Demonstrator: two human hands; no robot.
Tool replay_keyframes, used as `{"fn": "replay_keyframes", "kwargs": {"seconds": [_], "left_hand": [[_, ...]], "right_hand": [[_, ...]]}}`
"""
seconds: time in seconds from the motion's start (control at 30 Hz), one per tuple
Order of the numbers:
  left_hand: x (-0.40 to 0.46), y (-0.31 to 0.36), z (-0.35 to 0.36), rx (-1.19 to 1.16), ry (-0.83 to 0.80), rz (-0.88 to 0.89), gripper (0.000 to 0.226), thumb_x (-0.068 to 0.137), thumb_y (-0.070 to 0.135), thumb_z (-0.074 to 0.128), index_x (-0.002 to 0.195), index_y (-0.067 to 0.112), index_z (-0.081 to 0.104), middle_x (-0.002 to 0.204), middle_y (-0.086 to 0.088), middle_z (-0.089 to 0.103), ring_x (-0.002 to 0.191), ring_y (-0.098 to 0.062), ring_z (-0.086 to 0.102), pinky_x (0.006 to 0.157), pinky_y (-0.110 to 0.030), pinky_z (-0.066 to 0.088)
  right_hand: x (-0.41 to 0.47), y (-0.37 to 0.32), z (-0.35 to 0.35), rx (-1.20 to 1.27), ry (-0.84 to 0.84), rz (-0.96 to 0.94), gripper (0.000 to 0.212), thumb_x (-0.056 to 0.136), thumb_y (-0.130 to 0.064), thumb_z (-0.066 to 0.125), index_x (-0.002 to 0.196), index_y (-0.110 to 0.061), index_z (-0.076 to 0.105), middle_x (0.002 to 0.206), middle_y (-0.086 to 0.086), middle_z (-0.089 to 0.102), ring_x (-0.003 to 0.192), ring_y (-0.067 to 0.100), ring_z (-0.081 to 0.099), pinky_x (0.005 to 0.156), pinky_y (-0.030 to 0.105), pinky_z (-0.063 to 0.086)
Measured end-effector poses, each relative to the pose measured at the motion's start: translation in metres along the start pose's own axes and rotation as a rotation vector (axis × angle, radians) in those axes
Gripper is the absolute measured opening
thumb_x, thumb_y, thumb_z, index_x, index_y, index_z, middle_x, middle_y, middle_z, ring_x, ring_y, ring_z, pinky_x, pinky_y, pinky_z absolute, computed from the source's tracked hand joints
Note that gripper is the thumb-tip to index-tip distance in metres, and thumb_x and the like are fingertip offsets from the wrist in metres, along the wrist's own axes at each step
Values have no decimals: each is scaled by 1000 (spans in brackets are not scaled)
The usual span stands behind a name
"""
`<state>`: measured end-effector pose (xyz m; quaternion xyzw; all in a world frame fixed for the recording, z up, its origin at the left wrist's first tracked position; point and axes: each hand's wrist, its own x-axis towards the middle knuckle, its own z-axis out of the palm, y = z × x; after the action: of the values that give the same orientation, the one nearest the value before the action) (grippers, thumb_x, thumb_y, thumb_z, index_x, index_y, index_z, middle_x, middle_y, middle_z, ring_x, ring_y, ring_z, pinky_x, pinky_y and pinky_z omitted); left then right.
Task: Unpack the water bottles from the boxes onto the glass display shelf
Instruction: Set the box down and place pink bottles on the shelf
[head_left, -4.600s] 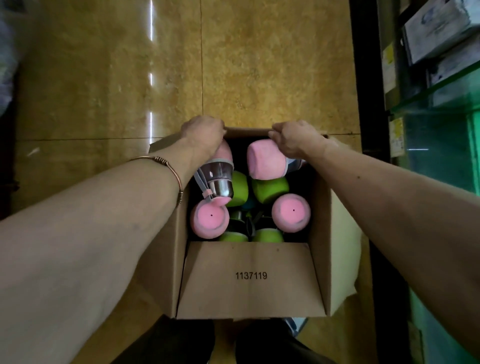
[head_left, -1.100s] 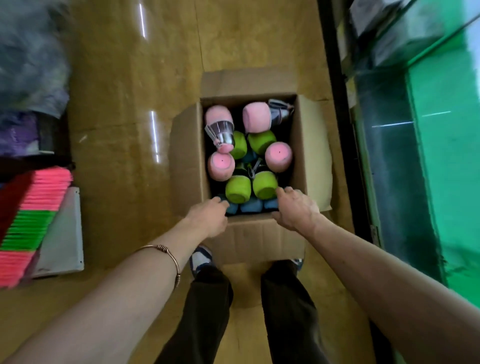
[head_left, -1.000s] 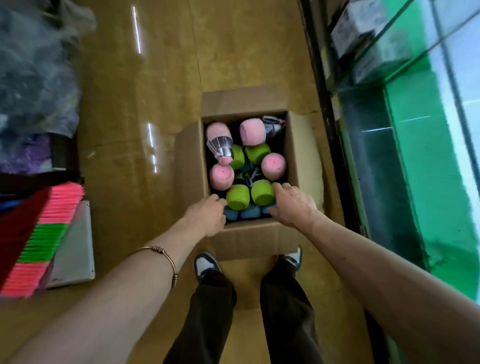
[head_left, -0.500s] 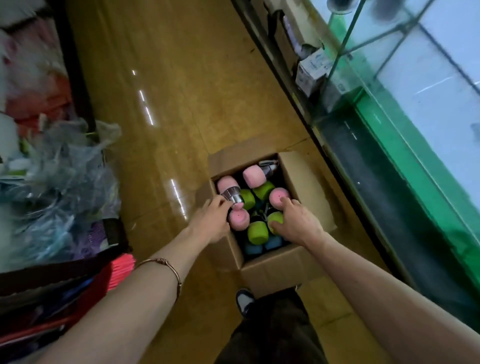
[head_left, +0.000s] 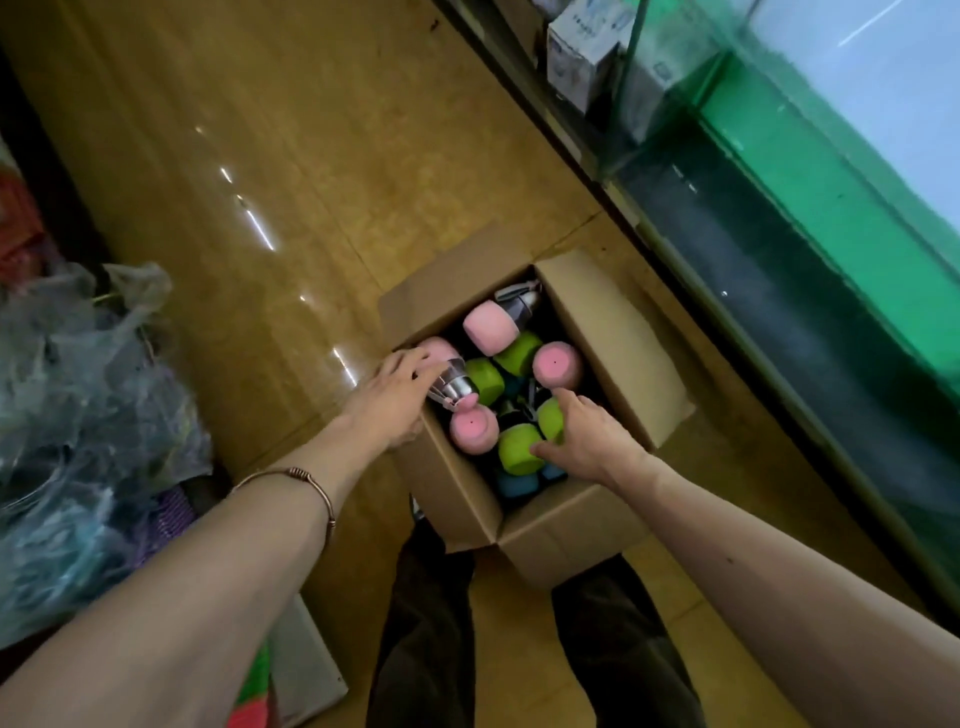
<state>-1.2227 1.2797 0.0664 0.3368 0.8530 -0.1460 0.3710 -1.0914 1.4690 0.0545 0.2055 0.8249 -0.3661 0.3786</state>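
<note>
Left hand (head_left: 387, 397): fingers curled over a pink bottle (head_left: 439, 353) lying tilted at the near-left corner of the cardboard box (head_left: 613, 332), steel neck pointing into the box; whether the grip is fully closed cannot be told. Right hand (head_left: 587, 436): fingers spread, resting on two upright green bottles (head_left: 517, 449) toward the near side of the box, thumb against the nearer one, nothing lifted.

Contents of the box: packed full. Pink, green and blue bottles (head_left: 514, 486) stand or lie touching one another; a second pink bottle (head_left: 488, 327) lies on its side at the far end. The box sits open on the tan floor (head_left: 260, 156), flaps out, just in front of the person's legs.

Glass display shelf (head_left: 857, 171): to the right of the box and higher, green-edged, with small cartons (head_left: 576, 57) beyond its far end.

Assessment: picking step, first bottles not yet out. Next move calls for closing each hand around one bottle, lifting straight up clear of the neighbours, then carrying right from the box to the shelf
</note>
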Motion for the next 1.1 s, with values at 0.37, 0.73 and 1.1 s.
{"fn": "replay_keyframes", "kwargs": {"seconds": [0.37, 0.73, 1.1], "left_hand": [[141, -29, 96, 289, -78, 261, 78, 88, 18, 57, 150, 31, 11, 158, -3, 6, 145, -24, 7, 117, -39, 14], [196, -28, 145, 342, -66, 271, 61, 93, 25, 50, 146, 38, 22, 154, -6, 13, 143, -34, 3, 106, -68, 12], [172, -36, 99, -356, 97, 213, 77, 63, 43, 80, 130, 32, 43, 128, 3, 48, 117, -27, 49, 88, -47, 47]], "right_hand": [[141, 17, 95, 186, 88, 74, 83, 84, -34, 68, 148, -6, 22, 144, 16, 39, 132, 28, 41, 107, 35, 35], [187, 43, 141, 221, 96, 117, 80, 83, -30, 68, 146, -4, 25, 143, 17, 37, 132, 30, 37, 108, 35, 31], [147, 17, 118, 215, 58, 102, 87, 80, -24, 72, 148, -5, 20, 147, 13, 32, 135, 26, 34, 109, 30, 30]]}}
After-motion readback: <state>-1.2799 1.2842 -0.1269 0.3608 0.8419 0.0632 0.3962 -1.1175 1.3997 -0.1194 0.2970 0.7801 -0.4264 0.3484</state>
